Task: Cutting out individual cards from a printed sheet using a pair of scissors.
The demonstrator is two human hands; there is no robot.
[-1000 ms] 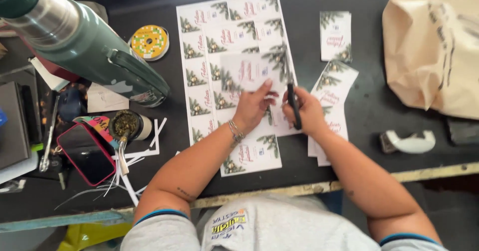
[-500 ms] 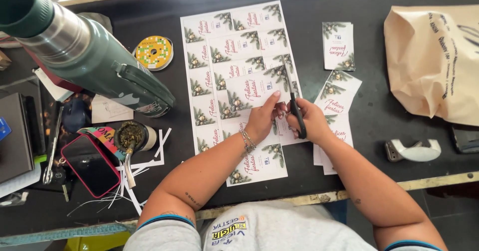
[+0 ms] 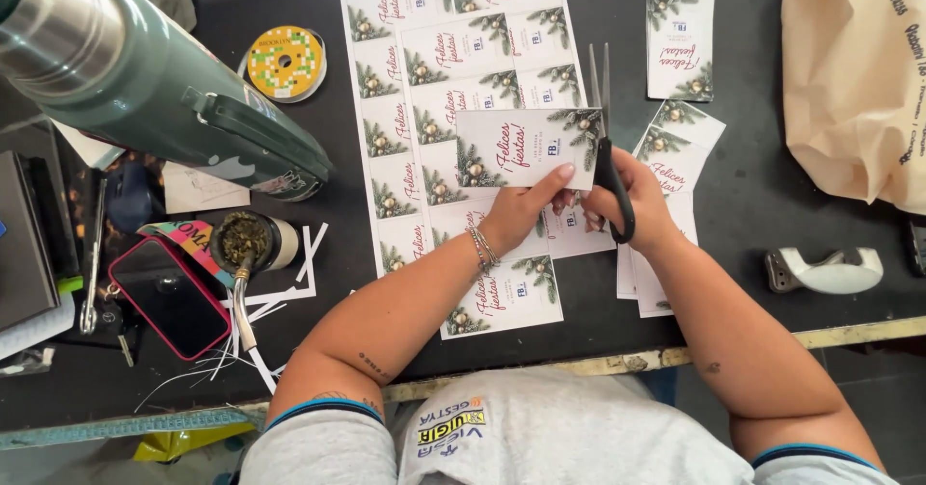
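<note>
Left hand (image 3: pixel 521 217) pinches the lower edge of a cut greeting card (image 3: pixel 526 148), grip clamped on it, card held flat above the printed card sheet (image 3: pixel 453 61). Right hand (image 3: pixel 637 205) has fingers through the loops of black-handled scissors (image 3: pixel 606 143), grip closed on the handles; blades point away from the person, run along the card's right edge and look nearly together. Card shows pine sprigs, baubles and red script, same design as the sheet beneath. Sheet lies on the black desk (image 3: pixel 752 205), partly trimmed at its lower end. Just right of the hands: a fanned stack of cut cards (image 3: pixel 680 148), partly under the right wrist, and one separate card (image 3: pixel 680 46) further up. Far right: crumpled brown paper bag (image 3: pixel 854 70) and a white tape dispenser (image 3: pixel 828 271). Left side: large green thermos flask (image 3: pixel 145 99) lying tilted, yellow ribbon spool (image 3: pixel 285 63), mate cup with metal straw (image 3: pixel 246 244), phone in a pink case (image 3: pixel 172 297), white paper offcut strips (image 3: pixel 280 297) near the cup. Bracelets on the left wrist.
</note>
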